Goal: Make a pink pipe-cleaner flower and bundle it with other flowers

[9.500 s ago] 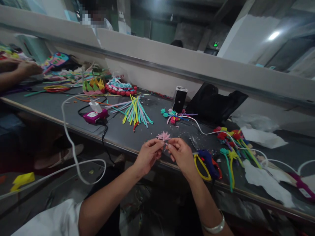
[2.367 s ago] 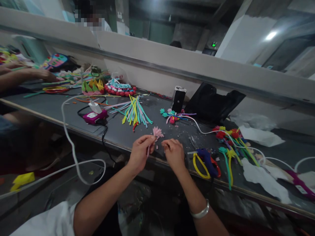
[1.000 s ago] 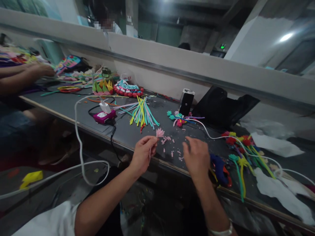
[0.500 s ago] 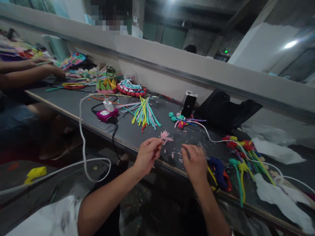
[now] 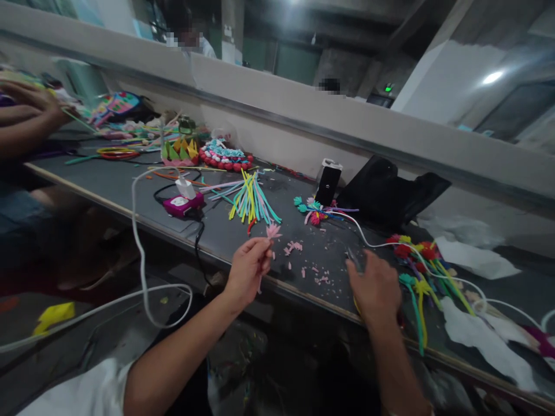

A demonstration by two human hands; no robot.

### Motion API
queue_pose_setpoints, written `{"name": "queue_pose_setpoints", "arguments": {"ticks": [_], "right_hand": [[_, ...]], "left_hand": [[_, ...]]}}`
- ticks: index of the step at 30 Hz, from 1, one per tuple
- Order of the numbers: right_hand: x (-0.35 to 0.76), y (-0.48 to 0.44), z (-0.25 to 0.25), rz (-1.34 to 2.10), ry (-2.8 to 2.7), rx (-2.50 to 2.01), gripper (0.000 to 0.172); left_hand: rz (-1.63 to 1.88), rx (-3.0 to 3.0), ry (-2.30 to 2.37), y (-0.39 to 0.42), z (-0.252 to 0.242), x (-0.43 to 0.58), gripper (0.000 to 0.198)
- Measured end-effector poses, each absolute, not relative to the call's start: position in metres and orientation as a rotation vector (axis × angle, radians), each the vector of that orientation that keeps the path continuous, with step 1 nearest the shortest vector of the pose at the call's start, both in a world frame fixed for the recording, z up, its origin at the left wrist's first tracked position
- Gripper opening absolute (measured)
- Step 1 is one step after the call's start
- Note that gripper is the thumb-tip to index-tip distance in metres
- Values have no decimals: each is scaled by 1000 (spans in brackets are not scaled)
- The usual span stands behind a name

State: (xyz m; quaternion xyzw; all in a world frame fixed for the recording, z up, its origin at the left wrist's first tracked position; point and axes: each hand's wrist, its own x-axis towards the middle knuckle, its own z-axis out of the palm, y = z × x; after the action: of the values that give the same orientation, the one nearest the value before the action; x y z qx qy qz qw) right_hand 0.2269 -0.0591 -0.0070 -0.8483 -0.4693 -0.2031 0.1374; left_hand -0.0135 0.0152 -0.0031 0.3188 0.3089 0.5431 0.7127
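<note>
Pink flower (image 5: 273, 231), bloom up above the table (image 5: 229, 237), pinched between thumb and fingers of the left hand (image 5: 248, 268), with stem end poking out below. Right hand (image 5: 376, 283) over the scissors (image 5: 353, 255) near the front edge, thumb and fingers spread apart; cannot tell whether touching them. Between the 2 hands, pink scraps (image 5: 295, 247) scattered on the grey top.

Among containers, black bag (image 5: 385, 193) slumped by the back wall, contents hidden. Teal tub (image 5: 80, 84) at far left, also by the wall, contents out of sight. Crown (image 5: 180, 151) with green and yellow points, just beside the pompoms (image 5: 225, 155); inside too small to make out.

Sticks (image 5: 254, 199) in yellow, teal and lilac, fanned loose beyond the left hand. Purple socket (image 5: 184, 207) with white charger (image 5: 185, 188) seated on top. Small blooms (image 5: 314, 216) heaped before a black device (image 5: 328, 185) near the bag. White tissue (image 5: 483, 338) to the right of the right hand. Far left, a co-worker's hands (image 5: 41, 98) near a thin green stick.
</note>
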Motion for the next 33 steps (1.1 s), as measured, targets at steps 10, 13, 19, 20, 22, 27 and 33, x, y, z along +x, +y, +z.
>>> {"name": "queue_pose_setpoints", "arguments": {"ticks": [10, 13, 19, 20, 22, 27, 33], "right_hand": [[284, -109, -32, -265, -1202, -2855, 69], [292, -112, -37, -229, -1279, -2739, 67], [276, -117, -5, -389, -1056, -2450, 68], [267, -118, 4, -395, -1049, -2310, 69], [246, -120, 18, -289, -970, -2016, 63], [197, -118, 22, 425, -968, -1562, 66], [176, -114, 11, 331, -1123, -1676, 59]], "left_hand": [[1110, 694, 669, 4, 0, 6, 19], [1093, 707, 673, 3, 0, 10, 19], [1061, 736, 684, 0, -3, 17, 21], [1051, 735, 689, 0, -4, 18, 22], [1030, 741, 700, -2, -4, 21, 22], [982, 761, 703, -6, -5, 26, 22], [939, 777, 698, -9, -9, 30, 22]]}}
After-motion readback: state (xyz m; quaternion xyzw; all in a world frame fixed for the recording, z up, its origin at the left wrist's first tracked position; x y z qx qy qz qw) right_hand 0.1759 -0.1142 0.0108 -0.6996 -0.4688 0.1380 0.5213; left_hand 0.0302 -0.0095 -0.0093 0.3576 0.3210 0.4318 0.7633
